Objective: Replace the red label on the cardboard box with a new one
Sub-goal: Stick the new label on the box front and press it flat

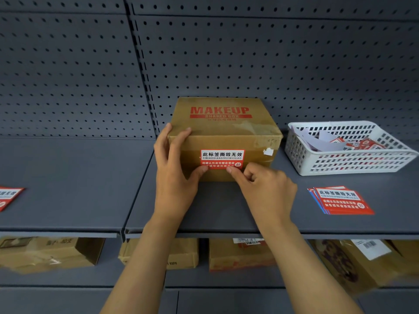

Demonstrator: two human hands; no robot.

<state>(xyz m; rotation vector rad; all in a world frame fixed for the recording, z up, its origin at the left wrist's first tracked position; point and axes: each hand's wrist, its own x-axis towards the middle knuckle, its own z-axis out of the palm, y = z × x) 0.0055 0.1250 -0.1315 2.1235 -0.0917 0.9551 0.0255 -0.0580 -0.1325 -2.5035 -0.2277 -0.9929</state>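
Observation:
A brown cardboard box printed "MAKEUP" stands on the grey shelf. A red and white label is stuck on its front face. My left hand grips the box's front left corner, fingers over the top edge and thumb tip touching the label's lower left edge. My right hand has its fingers curled, with thumb and forefinger tips pressed at the label's lower right edge. A small stack of new red labels lies on the shelf to the right.
A white plastic basket holding torn paper and used red labels sits at the right. Another red label lies at the far left edge. Perforated back panels rise behind. Several cardboard boxes fill the shelf below.

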